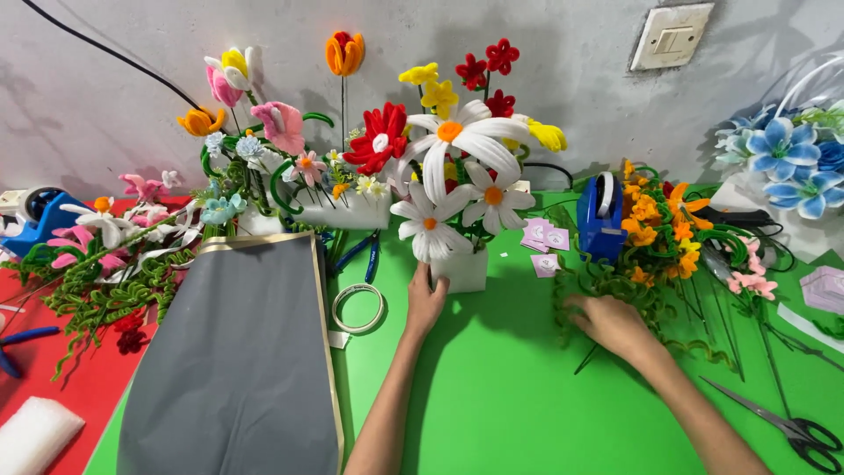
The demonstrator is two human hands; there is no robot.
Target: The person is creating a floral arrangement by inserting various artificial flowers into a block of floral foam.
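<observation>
Green tabletop carries a white block of daisies at 12 o'clock. Left hand presses flat against the block's lower left corner. Right hand, fingers loosely spread, rests on curly green stems at 2 o'clock.

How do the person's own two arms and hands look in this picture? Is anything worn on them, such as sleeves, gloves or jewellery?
Both arms are bare as far as the picture shows: no sleeves reach the forearms. The left hand and the right hand wear no gloves, and no watch, bracelet or ring shows on the parts in view. The fingertips of both hands are partly hidden, so rings there cannot be ruled out. No markings show.
</observation>
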